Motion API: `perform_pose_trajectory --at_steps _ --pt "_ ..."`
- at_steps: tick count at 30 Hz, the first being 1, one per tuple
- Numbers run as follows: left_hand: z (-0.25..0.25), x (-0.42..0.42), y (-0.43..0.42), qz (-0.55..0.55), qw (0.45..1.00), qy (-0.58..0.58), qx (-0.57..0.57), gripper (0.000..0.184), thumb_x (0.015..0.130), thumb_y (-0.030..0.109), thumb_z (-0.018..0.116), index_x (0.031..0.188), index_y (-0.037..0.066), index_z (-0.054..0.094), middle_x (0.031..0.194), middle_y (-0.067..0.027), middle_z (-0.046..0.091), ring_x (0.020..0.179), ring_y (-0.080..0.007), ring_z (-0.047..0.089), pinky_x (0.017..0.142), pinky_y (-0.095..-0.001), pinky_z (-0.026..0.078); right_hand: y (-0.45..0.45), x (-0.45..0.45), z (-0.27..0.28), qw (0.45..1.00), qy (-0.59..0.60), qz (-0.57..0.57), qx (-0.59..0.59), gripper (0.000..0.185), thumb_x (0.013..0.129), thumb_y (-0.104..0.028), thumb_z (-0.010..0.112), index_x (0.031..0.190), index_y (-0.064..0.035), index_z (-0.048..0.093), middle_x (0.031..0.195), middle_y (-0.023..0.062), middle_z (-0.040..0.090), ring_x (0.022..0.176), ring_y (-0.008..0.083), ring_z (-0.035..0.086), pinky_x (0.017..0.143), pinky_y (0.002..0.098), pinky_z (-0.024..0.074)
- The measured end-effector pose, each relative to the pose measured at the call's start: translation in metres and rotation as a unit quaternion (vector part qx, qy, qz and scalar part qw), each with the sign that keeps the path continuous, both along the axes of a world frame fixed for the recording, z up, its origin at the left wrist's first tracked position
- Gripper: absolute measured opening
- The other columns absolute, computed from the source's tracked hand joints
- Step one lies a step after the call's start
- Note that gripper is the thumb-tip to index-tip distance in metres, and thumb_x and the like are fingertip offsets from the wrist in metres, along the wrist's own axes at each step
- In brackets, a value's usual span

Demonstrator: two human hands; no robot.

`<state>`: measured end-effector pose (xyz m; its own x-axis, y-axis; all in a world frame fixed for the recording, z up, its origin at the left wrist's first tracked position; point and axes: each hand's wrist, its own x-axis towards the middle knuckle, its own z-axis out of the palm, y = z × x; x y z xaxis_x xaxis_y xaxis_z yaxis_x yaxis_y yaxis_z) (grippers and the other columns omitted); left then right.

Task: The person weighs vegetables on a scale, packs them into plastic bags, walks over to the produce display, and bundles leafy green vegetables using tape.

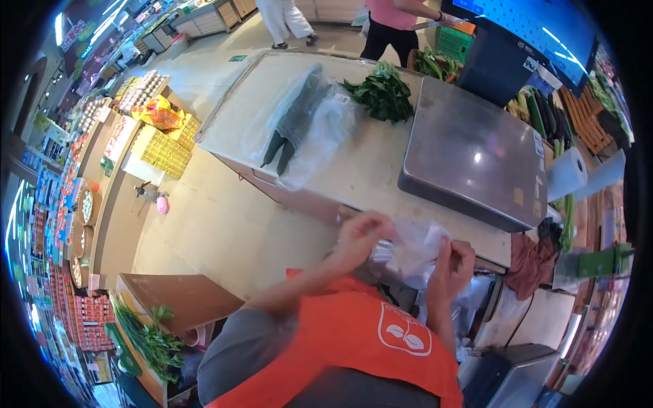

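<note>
A thin clear plastic bag (410, 253) is stretched between my hands, in front of the counter's near edge. My left hand (366, 236) pinches its left side with curled fingers. On the other side, my right hand (457, 266) grips the bag between thumb and fingers. Beyond them on the counter (367, 173), dark green cucumber-like vegetables (277, 151) lie partly inside a clear bag. Another crumpled clear bag (333, 126) lies beside them. A bunch of leafy greens (388, 95) rests near the far edge, left of a metal scale (476, 149).
A monitor (527, 41) stands behind the scale, with plastic rolls (568, 173) at its right. A brown cloth (532, 265) hangs by the counter's right end. Egg trays (160, 151) are stacked at left. Two people (393, 30) are beyond the counter.
</note>
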<state>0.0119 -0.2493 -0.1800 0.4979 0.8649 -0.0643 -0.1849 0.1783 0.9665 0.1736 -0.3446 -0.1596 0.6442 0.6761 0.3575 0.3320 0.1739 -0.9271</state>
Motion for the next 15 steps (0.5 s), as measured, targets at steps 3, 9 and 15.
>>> perform_pose_trajectory --at_steps 3,9,15 --pt "0.002 -0.011 0.002 0.308 0.918 0.079 0.236 0.037 0.079 0.015 0.068 0.107 -0.001 0.049 0.112 -0.0114 0.048 0.107 -0.0179 0.045 0.089 -0.0325 0.038 0.025 -0.019 0.026 0.997 0.029 -0.005 0.067 0.010 0.084 -0.001 0.060 0.087 -0.0013 0.051 0.083 0.0031 0.052 0.072 0.0062 0.048 0.066 0.0185 0.0401" --pt "-0.023 -0.022 0.006 -0.061 0.993 -0.063 0.080 0.071 0.076 0.020 0.069 0.130 -0.002 0.028 0.124 -0.0157 0.039 0.116 -0.0257 0.040 0.096 -0.0397 0.032 0.066 -0.046 0.040 0.994 0.010 -0.009 0.113 0.012 0.083 0.000 0.061 0.089 -0.0017 0.051 0.081 0.0035 0.052 0.067 0.0046 0.048 0.058 0.0178 0.0405" --pt "0.019 -0.040 0.052 -0.113 0.987 -0.049 -0.101 0.021 0.090 0.011 0.052 0.108 -0.001 0.053 0.098 -0.0073 0.059 0.085 -0.0146 0.058 0.080 -0.0271 0.045 0.090 -0.060 0.048 0.992 -0.051 0.019 0.117 0.011 0.083 0.003 0.060 0.088 -0.0004 0.051 0.080 0.0068 0.053 0.067 0.0080 0.049 0.059 0.0190 0.0415"
